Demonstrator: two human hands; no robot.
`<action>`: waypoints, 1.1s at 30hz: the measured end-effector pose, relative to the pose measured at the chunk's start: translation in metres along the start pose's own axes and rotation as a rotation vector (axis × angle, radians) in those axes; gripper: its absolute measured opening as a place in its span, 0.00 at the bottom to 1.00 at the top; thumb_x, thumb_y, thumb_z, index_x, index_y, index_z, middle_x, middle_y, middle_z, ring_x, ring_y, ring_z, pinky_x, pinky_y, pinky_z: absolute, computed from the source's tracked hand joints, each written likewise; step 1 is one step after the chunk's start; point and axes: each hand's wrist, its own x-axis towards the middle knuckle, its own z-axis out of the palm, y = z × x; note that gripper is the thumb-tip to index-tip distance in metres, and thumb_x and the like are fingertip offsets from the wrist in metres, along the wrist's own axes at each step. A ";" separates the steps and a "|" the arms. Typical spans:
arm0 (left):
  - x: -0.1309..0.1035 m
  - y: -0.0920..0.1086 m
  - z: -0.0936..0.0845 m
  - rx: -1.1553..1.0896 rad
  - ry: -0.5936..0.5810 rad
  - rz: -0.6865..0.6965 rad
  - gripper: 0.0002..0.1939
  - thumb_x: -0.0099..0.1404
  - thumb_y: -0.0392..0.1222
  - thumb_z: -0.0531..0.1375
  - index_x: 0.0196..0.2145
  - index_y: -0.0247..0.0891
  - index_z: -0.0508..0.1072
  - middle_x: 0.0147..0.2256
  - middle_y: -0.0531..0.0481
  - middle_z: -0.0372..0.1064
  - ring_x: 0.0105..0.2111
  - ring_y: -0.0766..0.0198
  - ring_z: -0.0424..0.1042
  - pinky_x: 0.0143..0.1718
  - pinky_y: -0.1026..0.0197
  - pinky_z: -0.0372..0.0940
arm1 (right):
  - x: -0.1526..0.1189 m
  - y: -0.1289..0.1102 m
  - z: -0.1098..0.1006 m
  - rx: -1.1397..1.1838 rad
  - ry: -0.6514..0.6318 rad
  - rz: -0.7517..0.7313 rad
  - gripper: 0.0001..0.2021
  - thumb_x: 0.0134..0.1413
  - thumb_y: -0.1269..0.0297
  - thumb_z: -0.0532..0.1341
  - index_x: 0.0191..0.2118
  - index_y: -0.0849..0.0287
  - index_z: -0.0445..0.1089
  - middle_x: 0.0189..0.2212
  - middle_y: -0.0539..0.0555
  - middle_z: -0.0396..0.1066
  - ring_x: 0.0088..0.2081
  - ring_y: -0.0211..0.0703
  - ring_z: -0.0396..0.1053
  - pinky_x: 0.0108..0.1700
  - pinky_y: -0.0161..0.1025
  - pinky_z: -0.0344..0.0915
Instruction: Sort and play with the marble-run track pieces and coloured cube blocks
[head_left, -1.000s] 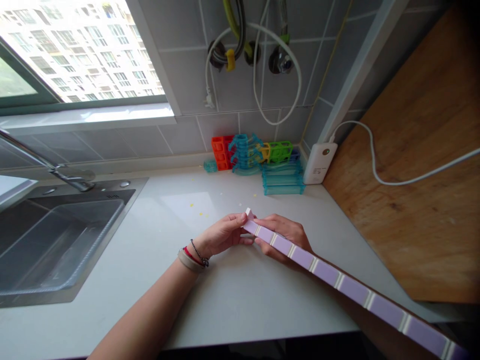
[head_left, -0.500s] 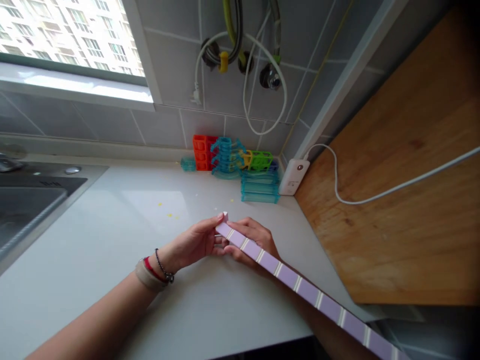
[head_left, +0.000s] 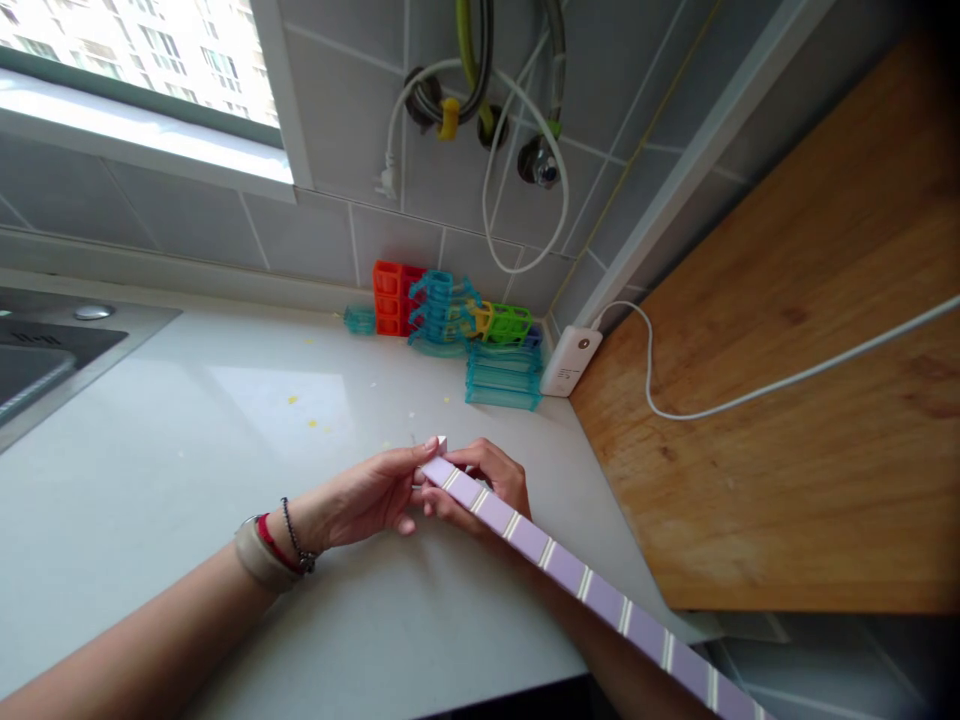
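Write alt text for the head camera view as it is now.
Two bare hands, left and right, grip the far end of a long lilac segmented strip over a white counter. Behind them, colourful plastic pieces and a white power bank-like device stand near a tiled wall.
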 end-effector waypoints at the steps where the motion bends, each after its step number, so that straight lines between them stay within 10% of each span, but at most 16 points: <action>1: 0.000 -0.001 0.001 -0.001 -0.003 -0.013 0.14 0.70 0.51 0.63 0.40 0.35 0.74 0.27 0.51 0.72 0.24 0.68 0.73 0.20 0.70 0.72 | -0.001 -0.001 0.000 0.000 0.012 0.006 0.16 0.48 0.52 0.73 0.40 0.54 0.76 0.30 0.52 0.75 0.29 0.41 0.71 0.30 0.37 0.68; 33: 0.009 -0.015 -0.001 -0.059 -0.201 -0.093 0.26 0.70 0.62 0.57 0.32 0.32 0.73 0.25 0.53 0.62 0.24 0.67 0.70 0.18 0.65 0.75 | 0.000 -0.015 -0.003 0.013 0.087 0.098 0.10 0.49 0.59 0.68 0.25 0.55 0.69 0.22 0.47 0.67 0.24 0.37 0.64 0.28 0.36 0.62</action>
